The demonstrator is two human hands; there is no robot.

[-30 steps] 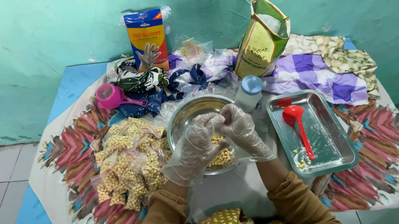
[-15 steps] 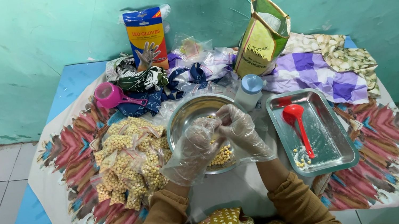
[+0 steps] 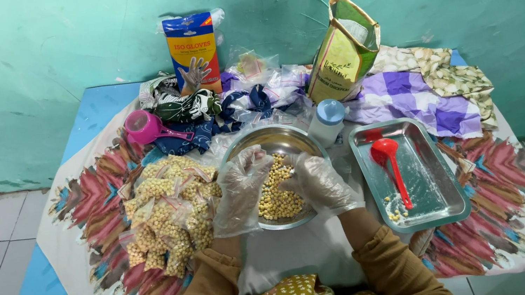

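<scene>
- Right now your gloved left hand (image 3: 241,190) and right hand (image 3: 317,184) meet over the steel bowl (image 3: 296,138), fingers curled around what looks like a small clear bag (image 3: 273,167); whether they pinch it shut, I cannot tell.
- Just under your fingertips lie the loose yellow pellets (image 3: 278,198): light, hard, quick to roll and scatter, I judge.
- Pinch the thin, slippery film at its mouth, not its belly.
- Left of your left fingers sits a pile of filled bags (image 3: 167,213); right of your right fingers, a steel tray (image 3: 433,169) with a red scoop (image 3: 389,158).
- Everything rests on a patterned cloth (image 3: 499,200) against teal walls (image 3: 15,68).
</scene>
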